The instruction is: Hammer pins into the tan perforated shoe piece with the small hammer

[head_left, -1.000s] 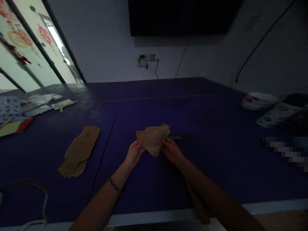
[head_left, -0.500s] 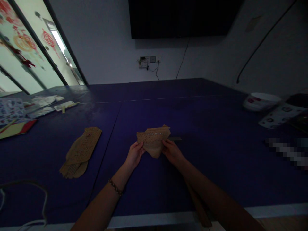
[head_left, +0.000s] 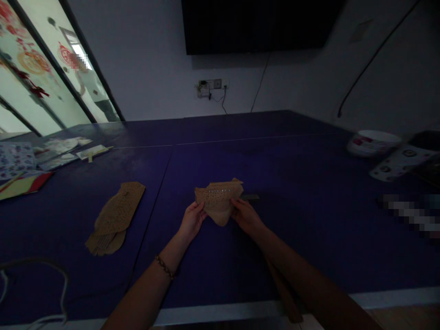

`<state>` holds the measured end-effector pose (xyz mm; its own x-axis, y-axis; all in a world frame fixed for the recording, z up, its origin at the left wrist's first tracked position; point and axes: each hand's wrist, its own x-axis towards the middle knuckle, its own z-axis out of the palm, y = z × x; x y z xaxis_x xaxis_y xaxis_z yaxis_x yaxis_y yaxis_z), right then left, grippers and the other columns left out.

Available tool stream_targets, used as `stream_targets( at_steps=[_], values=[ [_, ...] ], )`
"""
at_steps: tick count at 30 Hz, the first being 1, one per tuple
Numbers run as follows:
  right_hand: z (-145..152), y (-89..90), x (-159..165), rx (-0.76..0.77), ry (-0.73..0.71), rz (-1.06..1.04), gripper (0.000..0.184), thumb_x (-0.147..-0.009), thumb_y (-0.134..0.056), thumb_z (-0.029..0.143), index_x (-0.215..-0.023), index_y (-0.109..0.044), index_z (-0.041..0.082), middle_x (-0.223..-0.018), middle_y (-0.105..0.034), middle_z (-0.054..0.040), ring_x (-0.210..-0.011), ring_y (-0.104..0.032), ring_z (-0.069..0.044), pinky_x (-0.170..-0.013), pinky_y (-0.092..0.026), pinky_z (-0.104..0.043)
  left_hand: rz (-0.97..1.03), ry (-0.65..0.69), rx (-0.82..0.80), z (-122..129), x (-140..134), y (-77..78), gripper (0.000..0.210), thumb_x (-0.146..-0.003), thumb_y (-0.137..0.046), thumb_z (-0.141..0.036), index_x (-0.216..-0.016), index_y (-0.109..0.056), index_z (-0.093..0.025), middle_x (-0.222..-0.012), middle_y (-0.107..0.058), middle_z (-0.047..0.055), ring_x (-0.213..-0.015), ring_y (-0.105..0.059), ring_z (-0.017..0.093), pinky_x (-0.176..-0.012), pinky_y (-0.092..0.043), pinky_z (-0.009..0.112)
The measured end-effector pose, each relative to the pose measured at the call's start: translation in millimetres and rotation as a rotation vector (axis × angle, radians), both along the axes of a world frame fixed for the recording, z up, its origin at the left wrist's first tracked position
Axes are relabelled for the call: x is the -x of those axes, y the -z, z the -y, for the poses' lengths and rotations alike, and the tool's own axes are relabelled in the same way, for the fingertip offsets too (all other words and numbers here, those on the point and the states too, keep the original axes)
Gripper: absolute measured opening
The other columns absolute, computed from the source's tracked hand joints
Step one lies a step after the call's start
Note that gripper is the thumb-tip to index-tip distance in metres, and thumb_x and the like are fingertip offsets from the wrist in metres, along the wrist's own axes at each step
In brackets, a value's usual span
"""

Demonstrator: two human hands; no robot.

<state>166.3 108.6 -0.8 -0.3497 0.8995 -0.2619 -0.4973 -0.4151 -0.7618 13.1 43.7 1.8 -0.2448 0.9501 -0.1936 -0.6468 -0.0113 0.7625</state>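
Between both hands is a brown cardboard piece (head_left: 219, 201) with rows of small holes and a rounded lower tip. My left hand (head_left: 193, 221) pinches its left lower edge. At its right edge, my right hand (head_left: 245, 216) grips it between thumb and fingers. A thin flat strip like a ruler (head_left: 250, 197) lies on the table just past the right hand, its left end hidden behind the cardboard. Off to the left lies a larger perforated brown cardboard cutout (head_left: 118, 211), with another piece partly under it.
On the purple table (head_left: 295, 183), papers and packets (head_left: 65, 149) lie far left, and a pale cable (head_left: 63, 293) curls near left. A white tub (head_left: 373, 143) and a patterned cylinder (head_left: 400, 164) are at right. Behind the glass stands a person (head_left: 94, 91).
A person has come into view behind the glass at the upper left. My hands and the cardboard piece stay almost where they were; the view has shifted slightly.
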Motion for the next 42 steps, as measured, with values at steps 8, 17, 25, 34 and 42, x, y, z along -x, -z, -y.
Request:
stream_targets(
  at_steps=[8, 17, 25, 34, 42],
  values=[
    [0.7, -1.1, -0.4, 0.003, -0.005, 0.008, 0.012, -0.064, -0.068, 0.019, -0.074, -0.061, 0.02, -0.076, -0.068, -0.0001, -0.072, -0.063, -0.016, -0.071, -0.049, -0.032, 0.009, -0.005, 0.015, 0.8, -0.2, -2.1, 0.009, -0.072, -0.06, -0.016, -0.079, -0.062, -0.012, -0.079, -0.068, 0.006, -0.07, -0.063, 0.013, -0.075, -0.047, 0.027],
    [-0.2, 0.0, -0.6, 0.005, -0.001, 0.021, 0.013, -0.064, -0.067, 0.019, -0.075, -0.061, 0.022, -0.078, -0.068, 0.0001, -0.073, -0.063, -0.016, -0.069, -0.049, -0.032, 0.009, 0.006, 0.006, 1.0, 0.4, -1.1, 0.009, -0.071, -0.061, -0.017, -0.08, -0.062, -0.012, -0.078, -0.068, 0.007, -0.069, -0.063, 0.013, -0.074, -0.047, 0.027],
    [1.4, -2.3, -0.3, -0.007, -0.01, 0.027, 0.012, -0.064, -0.067, 0.021, -0.076, -0.063, 0.022, -0.077, -0.068, -0.0002, -0.073, -0.064, -0.017, -0.07, -0.049, -0.033, 0.003, 0.02, 0.002, 1.0, 0.1, -2.0, 0.012, -0.072, -0.06, -0.017, -0.082, -0.062, -0.012, -0.082, -0.068, 0.007, -0.072, -0.063, 0.014, -0.072, -0.048, 0.025],
    [1.4, 0.1, -0.4, -0.02, -0.014, 0.02, 0.014, -0.064, -0.068, 0.024, -0.077, -0.063, 0.022, -0.08, -0.069, -0.0011, -0.078, -0.063, -0.018, -0.072, -0.049, -0.035, -0.007, 0.007, 0.015, 0.7, 0.6, -0.9, 0.012, -0.072, -0.06, -0.018, -0.082, -0.062, -0.012, -0.081, -0.068, 0.007, -0.072, -0.063, 0.015, -0.075, -0.047, 0.028],
    [1.1, -0.7, -0.1, -0.01, -0.004, 0.028, 0.013, -0.064, -0.068, 0.023, -0.076, -0.063, 0.023, -0.077, -0.068, 0.0005, -0.073, -0.063, -0.016, -0.07, -0.05, -0.032, 0.009, 0.016, 0.015, 1.2, 0.8, -1.5, 0.011, -0.071, -0.061, -0.017, -0.08, -0.062, -0.012, -0.081, -0.068, 0.007, -0.071, -0.063, 0.014, -0.073, -0.047, 0.027]
  ],
)
